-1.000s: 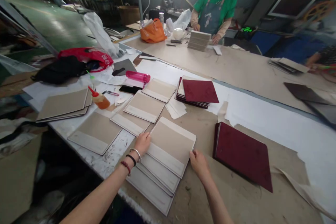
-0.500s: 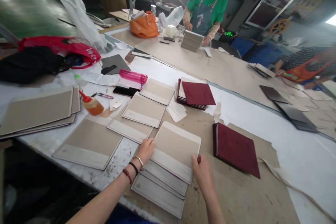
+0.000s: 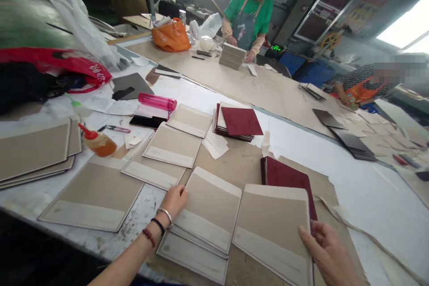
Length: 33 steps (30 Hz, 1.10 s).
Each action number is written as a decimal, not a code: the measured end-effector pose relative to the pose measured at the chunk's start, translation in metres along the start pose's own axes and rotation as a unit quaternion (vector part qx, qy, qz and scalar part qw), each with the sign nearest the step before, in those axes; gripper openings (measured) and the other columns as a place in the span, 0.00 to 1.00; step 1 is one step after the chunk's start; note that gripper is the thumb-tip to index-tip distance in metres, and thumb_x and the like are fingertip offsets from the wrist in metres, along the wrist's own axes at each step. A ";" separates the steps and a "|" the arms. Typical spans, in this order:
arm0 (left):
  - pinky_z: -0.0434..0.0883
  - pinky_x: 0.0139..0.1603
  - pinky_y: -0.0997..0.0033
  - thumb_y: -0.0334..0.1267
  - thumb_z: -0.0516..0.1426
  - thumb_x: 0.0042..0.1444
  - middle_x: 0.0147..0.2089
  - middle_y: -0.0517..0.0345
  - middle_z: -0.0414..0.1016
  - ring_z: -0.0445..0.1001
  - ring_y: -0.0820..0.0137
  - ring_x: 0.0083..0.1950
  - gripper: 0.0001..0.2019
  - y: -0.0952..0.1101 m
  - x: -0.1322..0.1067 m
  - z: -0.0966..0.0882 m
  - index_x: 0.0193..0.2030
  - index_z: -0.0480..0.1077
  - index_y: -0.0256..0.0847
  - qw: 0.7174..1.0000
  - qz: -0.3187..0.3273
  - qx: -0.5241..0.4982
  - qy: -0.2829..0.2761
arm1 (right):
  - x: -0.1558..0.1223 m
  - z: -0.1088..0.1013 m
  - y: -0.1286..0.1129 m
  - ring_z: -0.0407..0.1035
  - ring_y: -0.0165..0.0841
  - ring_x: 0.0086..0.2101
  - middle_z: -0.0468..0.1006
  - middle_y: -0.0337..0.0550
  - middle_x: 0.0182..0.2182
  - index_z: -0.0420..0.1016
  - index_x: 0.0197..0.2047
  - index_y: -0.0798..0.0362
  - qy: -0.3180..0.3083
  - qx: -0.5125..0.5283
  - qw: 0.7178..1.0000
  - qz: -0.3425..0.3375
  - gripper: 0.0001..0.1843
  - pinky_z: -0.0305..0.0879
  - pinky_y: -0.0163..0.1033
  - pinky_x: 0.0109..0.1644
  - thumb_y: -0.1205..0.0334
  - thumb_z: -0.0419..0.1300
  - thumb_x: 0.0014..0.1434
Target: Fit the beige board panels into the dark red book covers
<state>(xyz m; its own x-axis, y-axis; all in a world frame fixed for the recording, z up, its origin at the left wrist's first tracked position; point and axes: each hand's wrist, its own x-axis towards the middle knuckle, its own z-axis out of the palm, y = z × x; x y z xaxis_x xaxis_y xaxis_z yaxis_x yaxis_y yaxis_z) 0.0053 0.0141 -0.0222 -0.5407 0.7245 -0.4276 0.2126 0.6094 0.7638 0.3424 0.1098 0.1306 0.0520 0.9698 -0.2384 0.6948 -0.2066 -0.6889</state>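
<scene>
My left hand (image 3: 173,202) rests with fingers curled on the left edge of a small stack of beige cover boards (image 3: 208,214) at the table's near edge. My right hand (image 3: 326,252) grips the right corner of one beige board (image 3: 273,228) and holds it slightly raised, to the right of the stack. This board partly covers a dark red book cover (image 3: 284,176) lying behind it. More beige boards (image 3: 170,145) are spread in a row toward the left.
A glue bottle (image 3: 97,142), scissors, a phone and a pink bottle (image 3: 157,101) lie at the left. A stack of red covers (image 3: 238,123) sits mid-table. One person in green (image 3: 250,13) stands at the far end, another person sits at the right.
My right hand has drawn the top board off the stack and carried it right, over the red cover. The view has swung rightward. My left hand stayed on the stack.
</scene>
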 end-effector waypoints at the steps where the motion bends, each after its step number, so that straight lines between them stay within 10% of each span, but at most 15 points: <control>1: 0.63 0.40 0.69 0.34 0.53 0.47 0.22 0.59 0.68 0.69 0.67 0.35 0.08 0.002 0.001 0.001 0.19 0.64 0.40 1.000 -0.002 0.004 0.004 | 0.002 0.000 0.001 0.73 0.44 0.30 0.78 0.51 0.30 0.64 0.35 0.51 0.003 -0.036 0.999 -0.006 0.23 0.69 0.46 0.34 0.42 0.56 0.42; 10: 0.64 0.36 0.67 0.42 0.51 0.43 0.24 0.60 0.67 0.68 0.65 0.32 0.09 0.027 -0.012 -0.005 0.26 0.64 0.38 1.000 -0.026 -0.001 0.011 | -0.012 0.033 -0.016 0.72 0.47 0.39 0.76 0.60 0.38 0.63 0.46 0.59 -0.103 -0.133 0.985 -0.049 0.25 0.63 0.45 0.40 0.52 0.38 0.55; 16: 0.66 0.34 0.70 0.53 0.52 0.42 0.31 0.60 0.71 0.68 0.69 0.33 0.20 0.096 -0.069 -0.027 0.36 0.65 0.39 0.996 0.019 -0.053 -0.072 | -0.022 0.034 -0.030 0.72 0.45 0.40 0.77 0.57 0.37 0.65 0.45 0.55 -0.138 -0.099 0.980 -0.101 0.18 0.60 0.42 0.40 0.54 0.41 0.62; 21: 0.68 0.48 0.66 0.47 0.53 0.50 0.48 0.50 0.73 0.71 0.64 0.47 0.22 0.142 -0.131 0.032 0.50 0.67 0.38 0.947 0.109 -0.173 -0.246 | -0.026 0.039 -0.034 0.72 0.44 0.39 0.78 0.52 0.35 0.66 0.47 0.53 -0.194 -0.039 0.971 -0.132 0.25 0.61 0.41 0.40 0.42 0.45 0.60; 26: 0.65 0.56 0.72 0.43 0.51 0.55 0.54 0.52 0.71 0.69 0.68 0.54 0.22 0.108 -0.144 0.076 0.55 0.66 0.39 0.954 0.164 -0.094 -0.234 | -0.020 0.033 -0.030 0.72 0.43 0.37 0.78 0.53 0.34 0.68 0.44 0.56 -0.165 -0.129 0.970 -0.126 0.17 0.60 0.39 0.38 0.55 0.47 0.61; 30: 0.55 0.63 0.64 0.36 0.49 0.56 0.58 0.37 0.65 0.61 0.59 0.61 0.22 0.047 -0.109 0.044 0.55 0.64 0.25 0.985 0.034 0.171 0.012 | -0.015 0.029 -0.028 0.72 0.43 0.36 0.77 0.57 0.33 0.68 0.42 0.60 -0.164 -0.192 0.960 -0.122 0.17 0.59 0.39 0.37 0.61 0.42 0.61; 33: 0.57 0.59 0.52 0.33 0.50 0.54 0.51 0.27 0.68 0.63 0.50 0.58 0.20 0.018 -0.081 0.019 0.50 0.66 0.19 0.966 -0.045 0.246 0.069 | -0.014 0.029 -0.027 0.71 0.44 0.37 0.76 0.58 0.35 0.67 0.43 0.60 -0.170 -0.195 0.958 -0.120 0.17 0.59 0.40 0.38 0.61 0.42 0.61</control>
<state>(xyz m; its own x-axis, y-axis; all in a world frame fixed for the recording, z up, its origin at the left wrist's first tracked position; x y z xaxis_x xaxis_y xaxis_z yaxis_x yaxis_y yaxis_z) 0.0680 -0.0273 0.0167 -0.6704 0.6328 -0.3874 0.5022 0.7714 0.3908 0.3023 0.0980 0.1325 -0.3336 0.8713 -0.3600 0.8765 0.1461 -0.4587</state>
